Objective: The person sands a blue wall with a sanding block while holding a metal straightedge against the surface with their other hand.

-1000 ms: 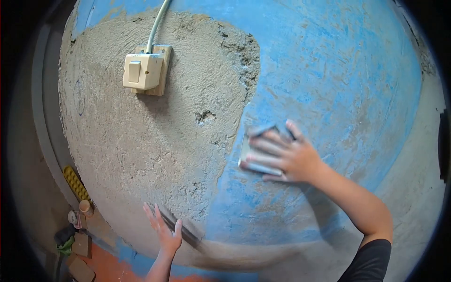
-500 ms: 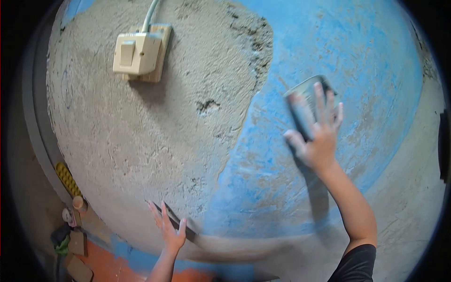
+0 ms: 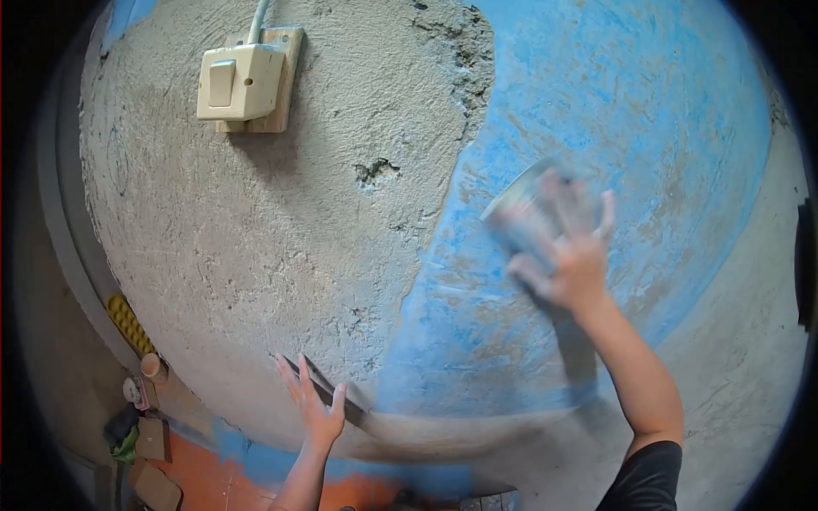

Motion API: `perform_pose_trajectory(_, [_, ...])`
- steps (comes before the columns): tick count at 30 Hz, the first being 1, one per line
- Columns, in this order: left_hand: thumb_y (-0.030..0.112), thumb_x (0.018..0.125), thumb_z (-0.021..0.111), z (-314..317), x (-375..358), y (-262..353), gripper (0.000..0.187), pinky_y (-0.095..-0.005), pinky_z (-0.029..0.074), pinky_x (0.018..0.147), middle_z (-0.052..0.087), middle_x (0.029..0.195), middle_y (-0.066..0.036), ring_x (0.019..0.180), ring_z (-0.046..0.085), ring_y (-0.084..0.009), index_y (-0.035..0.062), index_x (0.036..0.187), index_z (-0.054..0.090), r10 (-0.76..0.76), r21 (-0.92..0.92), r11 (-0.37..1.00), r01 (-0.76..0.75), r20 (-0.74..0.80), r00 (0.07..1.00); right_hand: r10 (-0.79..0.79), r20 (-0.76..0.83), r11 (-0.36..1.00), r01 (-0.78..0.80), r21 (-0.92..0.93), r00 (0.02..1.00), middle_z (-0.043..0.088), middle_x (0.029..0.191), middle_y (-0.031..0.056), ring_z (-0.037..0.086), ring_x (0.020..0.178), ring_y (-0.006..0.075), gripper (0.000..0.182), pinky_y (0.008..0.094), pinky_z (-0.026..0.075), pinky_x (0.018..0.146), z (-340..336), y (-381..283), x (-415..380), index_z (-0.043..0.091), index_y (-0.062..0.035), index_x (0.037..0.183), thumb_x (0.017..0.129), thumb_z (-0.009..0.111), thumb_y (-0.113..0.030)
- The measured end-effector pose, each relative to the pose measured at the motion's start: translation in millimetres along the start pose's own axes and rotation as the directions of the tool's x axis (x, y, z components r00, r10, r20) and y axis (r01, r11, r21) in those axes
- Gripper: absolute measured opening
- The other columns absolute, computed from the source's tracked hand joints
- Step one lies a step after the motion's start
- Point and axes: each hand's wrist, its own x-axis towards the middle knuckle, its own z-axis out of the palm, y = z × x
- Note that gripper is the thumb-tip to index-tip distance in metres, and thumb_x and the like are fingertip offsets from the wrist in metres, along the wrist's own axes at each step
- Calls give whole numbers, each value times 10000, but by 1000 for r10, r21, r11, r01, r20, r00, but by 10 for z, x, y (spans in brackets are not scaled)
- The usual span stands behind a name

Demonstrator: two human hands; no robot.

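My right hand (image 3: 575, 260) presses a flat grey-green sheet of sandpaper (image 3: 520, 198) against the blue-painted part of the wall (image 3: 665, 170). Its fingers lie spread across the sheet, blurred by motion, with the thumb out to the left. Lower down, my left hand (image 3: 315, 413) holds nothing; its fingers are stretched out, fingertips right at the bare grey plaster (image 3: 256, 255). Pale dust coats fingers of both hands. Brownish scuffed patches show through the blue paint around the sheet.
A cream light switch (image 3: 234, 81) on a wooden block juts from the wall at upper left, with a cable above it. The plaster has a small hole (image 3: 375, 170). At lower left are a yellow egg tray (image 3: 129, 324), a cup (image 3: 153, 367) and cardboard pieces (image 3: 156, 487) by the orange floor.
My right hand has slid the sandpaper left and slightly down over the blue paint. My left hand has shifted slightly right, still spread near the plaster. The view has moved a little.
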Motion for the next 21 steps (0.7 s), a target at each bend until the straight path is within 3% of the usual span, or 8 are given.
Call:
perform_pose_trajectory(2, [194, 857, 759, 45, -83, 45, 951, -598, 79, 1235, 1, 1682, -314, 1557, 5, -506, 66, 1626, 214, -20, -18, 1000, 21, 2, 1000, 257, -78, 966, -256, 22, 963, 422, 1621, -6, 198, 1576, 269, 741, 641, -75, 1236, -91, 111, 109, 482, -453, 1501, 836, 605, -757])
perform_pose_trajectory(6, [193, 864, 753, -29, -58, 87, 937, -590, 77, 1238, 11, 1682, -316, 1561, 9, -495, 59, 1623, 220, -35, -17, 999, 35, 18, 999, -409, 5, 913, 409, -9, 913, 376, 1632, 141, 231, 1548, 386, 691, 641, -53, 1231, 91, -79, -95, 568, -335, 1475, 885, 595, -695])
perform_pose_trajectory(11, [188, 875, 742, -50, -68, 66, 910, -586, 75, 1239, 19, 1682, -314, 1562, 19, -489, 53, 1618, 233, -29, -29, 999, 30, 31, 999, 255, -118, 967, -250, 56, 960, 504, 1556, 0, 330, 1519, 278, 611, 629, 34, 1246, -156, 70, 166, 569, -419, 1452, 886, 601, -648])
perform_pose_trajectory(14, [189, 877, 740, -104, -57, 103, 905, -586, 75, 1239, 21, 1684, -310, 1561, 23, -491, 51, 1617, 237, -37, -40, 998, 39, 46, 998, -401, 49, 915, 399, 55, 915, 428, 1611, 96, 288, 1532, 355, 551, 612, 36, 1248, 194, -196, -408, 576, -328, 1470, 946, 574, -500])
perform_pose_trajectory(15, [190, 878, 740, -104, -66, 102, 905, -586, 75, 1239, 20, 1685, -308, 1561, 22, -491, 51, 1617, 237, -34, -32, 999, 36, 50, 998, -424, -3, 906, 424, -16, 906, 395, 1632, 93, 258, 1546, 357, 544, 599, 19, 1254, 236, -129, -399, 573, -326, 1473, 952, 576, -484])
perform_pose_trajectory(17, [192, 879, 738, -97, -5, 68, 904, -588, 74, 1238, 18, 1686, -306, 1561, 20, -491, 50, 1616, 236, -20, -33, 999, 21, 51, 999, 9, -6, 1000, -9, -25, 1000, 413, 1624, 13, 273, 1547, 279, 615, 604, 12, 1257, 22, 77, -244, 489, -402, 1513, 926, 616, -538])
perform_pose_trajectory(19, [195, 881, 736, -92, -60, 51, 901, -590, 72, 1238, 16, 1687, -305, 1561, 17, -491, 49, 1616, 235, -25, -50, 998, 28, 62, 998, 390, -141, 918, -374, 130, 910, 426, 1617, -32, 290, 1544, 230, 653, 603, 21, 1259, 6, 72, -246, 465, -446, 1520, 904, 649, -562])
perform_pose_trajectory(21, [199, 888, 731, -74, -70, 125, 894, -588, 73, 1238, 12, 1687, -303, 1562, 18, -489, 48, 1616, 235, -45, -66, 997, 49, 56, 997, -22, -5, 1000, 22, 17, 1000, 414, 1626, 8, 279, 1547, 252, 668, 601, 27, 1256, 231, -162, -647, 486, -429, 1513, 884, 664, -568])
